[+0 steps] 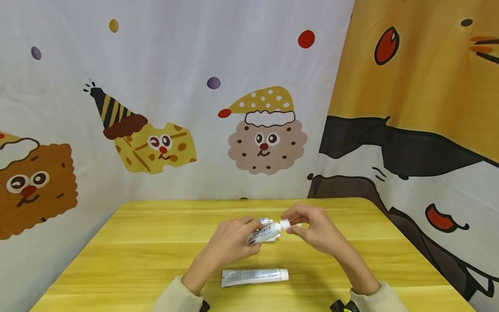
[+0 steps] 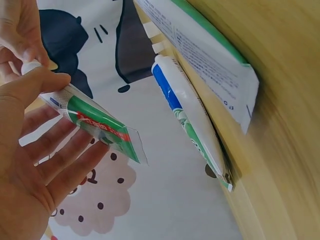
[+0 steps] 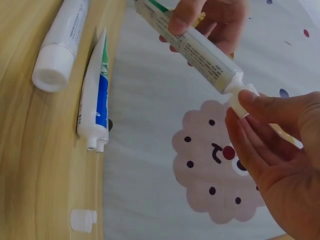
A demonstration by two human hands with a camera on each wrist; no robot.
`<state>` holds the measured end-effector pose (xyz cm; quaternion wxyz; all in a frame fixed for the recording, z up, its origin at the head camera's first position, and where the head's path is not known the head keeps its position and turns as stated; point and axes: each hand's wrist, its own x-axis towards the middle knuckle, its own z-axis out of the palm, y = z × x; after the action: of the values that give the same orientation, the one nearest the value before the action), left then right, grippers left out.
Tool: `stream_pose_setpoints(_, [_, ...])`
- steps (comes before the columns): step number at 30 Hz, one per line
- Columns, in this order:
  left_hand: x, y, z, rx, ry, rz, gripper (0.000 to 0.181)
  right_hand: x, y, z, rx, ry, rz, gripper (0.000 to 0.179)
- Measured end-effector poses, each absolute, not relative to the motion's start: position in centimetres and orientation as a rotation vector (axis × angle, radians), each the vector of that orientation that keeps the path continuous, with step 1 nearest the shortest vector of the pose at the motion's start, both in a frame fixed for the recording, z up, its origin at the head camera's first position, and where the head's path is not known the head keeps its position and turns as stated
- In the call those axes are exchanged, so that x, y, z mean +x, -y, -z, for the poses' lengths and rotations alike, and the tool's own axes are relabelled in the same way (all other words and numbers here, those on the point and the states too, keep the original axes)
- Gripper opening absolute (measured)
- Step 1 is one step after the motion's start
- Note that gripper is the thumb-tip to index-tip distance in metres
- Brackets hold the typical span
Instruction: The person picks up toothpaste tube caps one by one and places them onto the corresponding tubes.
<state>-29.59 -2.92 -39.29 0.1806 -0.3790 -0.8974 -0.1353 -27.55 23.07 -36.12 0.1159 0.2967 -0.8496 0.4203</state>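
My left hand point(image 1: 235, 238) grips a toothpaste tube point(image 2: 102, 122), white with green and red print, thumb on one face and fingers behind. The tube is held above the table, tilted with its neck toward my right hand point(image 1: 313, 227). Right thumb and fingertips pinch a white cap point(image 3: 243, 102) at the tube's neck; part of the narrow neck shows between cap and tube. Behind the hands lie white, blue and green toothpaste tubes point(image 3: 95, 100) with two bare nozzles showing, partly hidden in the head view. A capped white tube point(image 1: 255, 276) lies nearer me.
Loose white caps point(image 3: 82, 220) stand on the wooden table point(image 1: 156, 242), beyond the right hand. A cartoon-printed curtain point(image 1: 175, 65) hangs behind the table and along its sides.
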Motion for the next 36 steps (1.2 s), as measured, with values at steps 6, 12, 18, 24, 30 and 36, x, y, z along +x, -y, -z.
stream_pose_setpoints(6, [-29.46,2.82,39.23,-1.082,2.51,0.365,0.031,-27.58,-22.87,36.13,0.956,2.451,-1.131,0.031])
stream_pose_setpoints(12, [-29.44,2.84,39.2,-1.084,2.501,0.362,0.032,-27.4,-22.99,35.97,0.945,2.494,-0.989,0.015])
stream_pose_setpoints(18, [-29.3,2.89,38.98,-1.096,2.481,0.33,0.031,-27.29,-23.09,35.89,0.895,2.541,-0.937,0.007])
stream_pose_setpoints(24, [-29.19,2.89,38.88,-1.119,2.468,0.324,0.03,-27.29,-23.09,36.03,0.846,2.55,-0.889,0.01])
stream_pose_setpoints(30, [-29.16,2.87,38.86,-1.11,2.477,0.319,0.032,-27.05,-23.33,36.05,0.873,2.495,-0.921,0.018])
stream_pose_setpoints(36, [-29.23,2.85,38.85,-1.105,2.472,0.314,0.036,-26.98,-23.51,36.01,1.002,2.434,-0.913,0.037])
